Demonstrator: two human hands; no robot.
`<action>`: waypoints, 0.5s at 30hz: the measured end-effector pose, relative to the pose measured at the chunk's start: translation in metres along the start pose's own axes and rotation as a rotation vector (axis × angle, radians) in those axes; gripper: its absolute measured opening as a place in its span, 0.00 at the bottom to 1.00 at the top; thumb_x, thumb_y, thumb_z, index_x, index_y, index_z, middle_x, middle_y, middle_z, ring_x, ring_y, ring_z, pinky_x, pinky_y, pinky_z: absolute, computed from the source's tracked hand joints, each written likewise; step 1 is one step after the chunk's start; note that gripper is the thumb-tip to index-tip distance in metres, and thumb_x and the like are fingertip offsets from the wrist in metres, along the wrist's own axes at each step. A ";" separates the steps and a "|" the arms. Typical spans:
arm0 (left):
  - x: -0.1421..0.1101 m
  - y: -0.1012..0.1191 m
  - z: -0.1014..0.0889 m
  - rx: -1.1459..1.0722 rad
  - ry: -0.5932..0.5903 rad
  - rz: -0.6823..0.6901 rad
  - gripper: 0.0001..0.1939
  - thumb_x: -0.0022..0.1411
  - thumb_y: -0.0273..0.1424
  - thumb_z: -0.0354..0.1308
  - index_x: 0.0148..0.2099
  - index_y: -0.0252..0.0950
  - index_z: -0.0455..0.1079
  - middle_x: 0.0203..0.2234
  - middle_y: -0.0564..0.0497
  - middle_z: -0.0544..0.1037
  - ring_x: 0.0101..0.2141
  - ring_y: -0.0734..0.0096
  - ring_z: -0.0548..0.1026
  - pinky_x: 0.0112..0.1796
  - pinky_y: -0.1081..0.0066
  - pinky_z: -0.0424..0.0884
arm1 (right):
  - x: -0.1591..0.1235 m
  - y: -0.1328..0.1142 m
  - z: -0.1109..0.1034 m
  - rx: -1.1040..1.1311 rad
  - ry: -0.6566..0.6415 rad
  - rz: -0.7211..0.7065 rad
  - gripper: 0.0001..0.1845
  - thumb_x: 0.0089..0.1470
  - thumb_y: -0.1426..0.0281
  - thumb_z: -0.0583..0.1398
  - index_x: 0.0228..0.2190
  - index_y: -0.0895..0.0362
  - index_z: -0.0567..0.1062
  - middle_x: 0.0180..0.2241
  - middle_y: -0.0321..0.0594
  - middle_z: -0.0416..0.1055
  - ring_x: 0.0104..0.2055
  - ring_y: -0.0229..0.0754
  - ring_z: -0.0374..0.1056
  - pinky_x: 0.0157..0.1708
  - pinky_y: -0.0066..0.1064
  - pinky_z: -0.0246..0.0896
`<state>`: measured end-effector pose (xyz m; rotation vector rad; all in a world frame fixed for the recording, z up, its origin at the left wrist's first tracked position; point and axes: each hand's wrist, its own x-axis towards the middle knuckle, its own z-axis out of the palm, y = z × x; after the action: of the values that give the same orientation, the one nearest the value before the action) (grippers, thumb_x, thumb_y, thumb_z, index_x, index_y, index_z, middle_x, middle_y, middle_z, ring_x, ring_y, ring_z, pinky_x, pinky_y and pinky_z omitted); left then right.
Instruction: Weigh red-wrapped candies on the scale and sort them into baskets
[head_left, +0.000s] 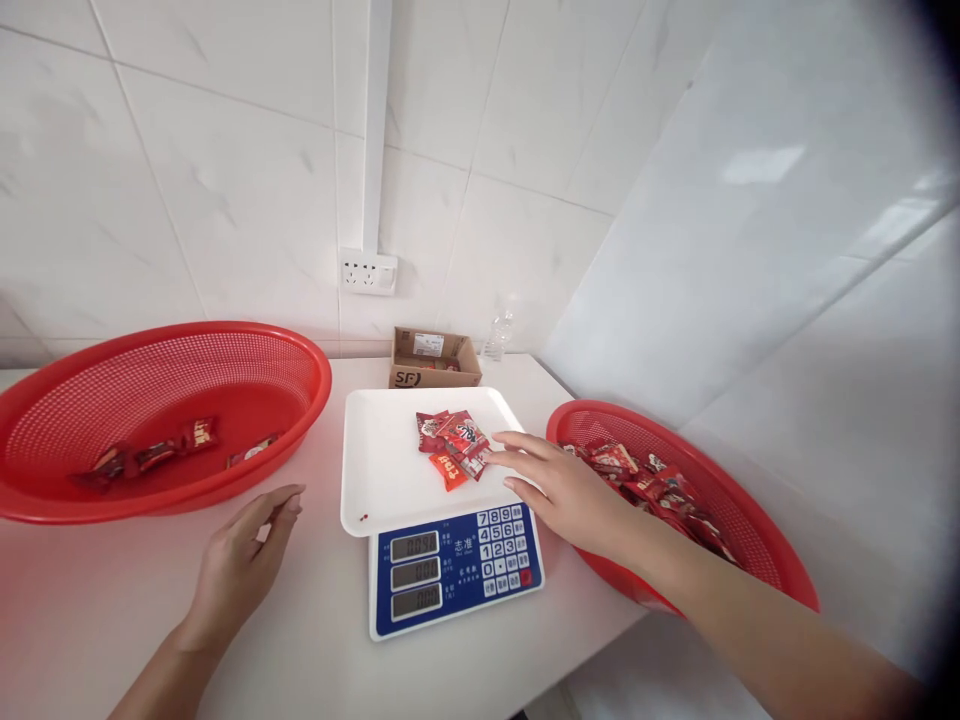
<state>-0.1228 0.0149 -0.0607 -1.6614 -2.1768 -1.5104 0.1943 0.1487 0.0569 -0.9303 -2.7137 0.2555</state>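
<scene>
Touching the packets [459,440] on the scale [457,580] would best be done lightly, from the side, with the wrist clear of the white tray [382,460] (any resting weight would probably upset the reading). The slick wrappers overlap and look likely to slide, so a small sideways contact should suit them better than a push from above.

The packets lie in a loose pile right of the tray's middle, one orange-red piece at its near edge. The right hand [555,488] reaches in from the right, its grip spread and pinching nothing that shows; the fingertips are at the pile's right edge, though actual contact cannot be told. The left hand [238,560] is well apart from the pile, over the counter [315,620] between the left basket [217,370] and the scale, its grip pressed together with nothing visible in it. The right basket [761,525], beyond the right forearm, holds many similar packets.
</scene>
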 end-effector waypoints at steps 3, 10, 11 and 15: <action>0.000 0.001 0.001 0.001 -0.001 -0.014 0.14 0.59 0.41 0.51 0.38 0.39 0.72 0.26 0.52 0.79 0.26 0.72 0.78 0.24 0.78 0.71 | -0.031 -0.003 0.009 0.044 0.061 0.018 0.17 0.59 0.68 0.51 0.47 0.47 0.74 0.51 0.40 0.70 0.51 0.45 0.68 0.51 0.43 0.66; -0.004 -0.003 0.005 0.010 -0.010 -0.056 0.13 0.59 0.41 0.51 0.39 0.39 0.72 0.27 0.52 0.79 0.27 0.72 0.77 0.25 0.78 0.70 | -0.104 -0.002 0.084 0.136 0.384 0.159 0.18 0.57 0.68 0.55 0.50 0.47 0.71 0.47 0.43 0.73 0.49 0.48 0.70 0.47 0.42 0.69; -0.004 -0.002 0.006 0.014 -0.011 -0.058 0.13 0.59 0.40 0.51 0.39 0.39 0.72 0.26 0.53 0.78 0.27 0.72 0.77 0.25 0.78 0.70 | -0.111 0.000 0.097 0.151 0.435 0.205 0.19 0.57 0.68 0.55 0.51 0.48 0.69 0.48 0.44 0.72 0.51 0.49 0.68 0.48 0.44 0.68; -0.003 0.000 0.006 0.032 -0.001 -0.061 0.13 0.60 0.39 0.51 0.40 0.39 0.72 0.26 0.53 0.78 0.28 0.72 0.78 0.24 0.78 0.70 | -0.123 0.009 0.139 0.311 0.475 0.431 0.27 0.59 0.62 0.52 0.58 0.53 0.59 0.59 0.49 0.61 0.61 0.53 0.56 0.55 0.52 0.58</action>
<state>-0.1182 0.0162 -0.0654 -1.6008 -2.2601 -1.4802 0.2512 0.0677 -0.1005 -1.2777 -1.9609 0.4561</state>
